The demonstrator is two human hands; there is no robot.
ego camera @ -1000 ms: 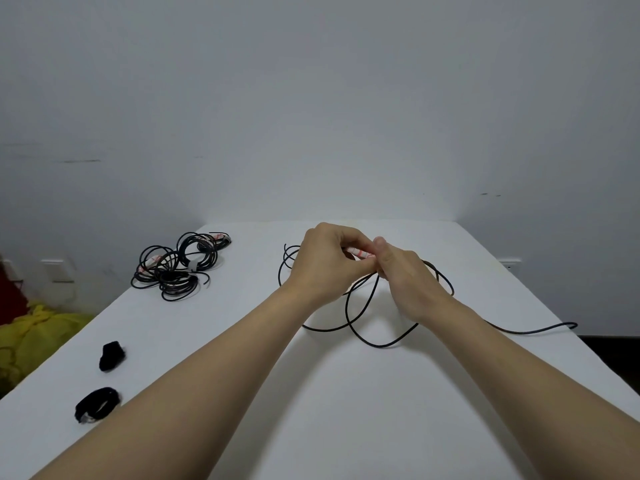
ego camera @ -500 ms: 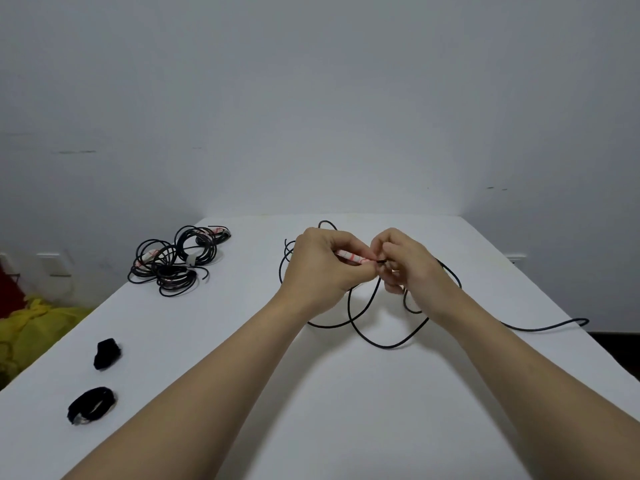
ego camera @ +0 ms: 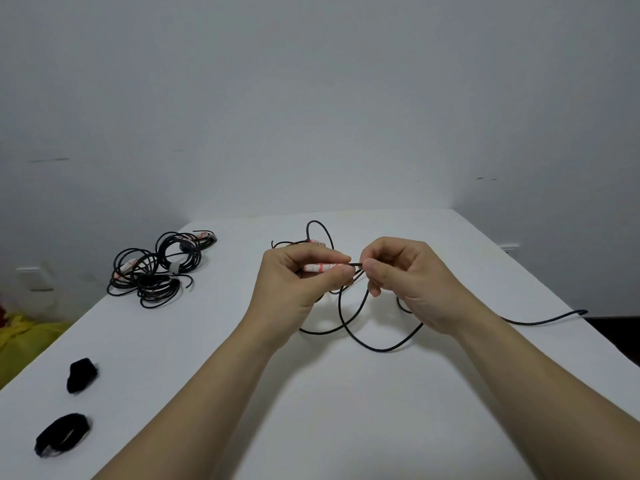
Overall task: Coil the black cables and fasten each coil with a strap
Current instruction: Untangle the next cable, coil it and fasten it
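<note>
Watching feed: left hand (ego camera: 298,282) pinches red-and-white wrap (ego camera: 320,267) on black cable (ego camera: 381,348). Wrap possibly paper label, I can't tell. Right hand (ego camera: 405,275) pinches cable end just beside left fingertips. Rest of cable lies in loose loops on white table (ego camera: 346,410) beneath hands. Cable pile (ego camera: 156,268) far left; first strap (ego camera: 81,374), second strap (ego camera: 62,438) near left edge.

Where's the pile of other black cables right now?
In the head view, the cable pile lies on the table's far left, beyond the black straps and left of the left hand.
</note>
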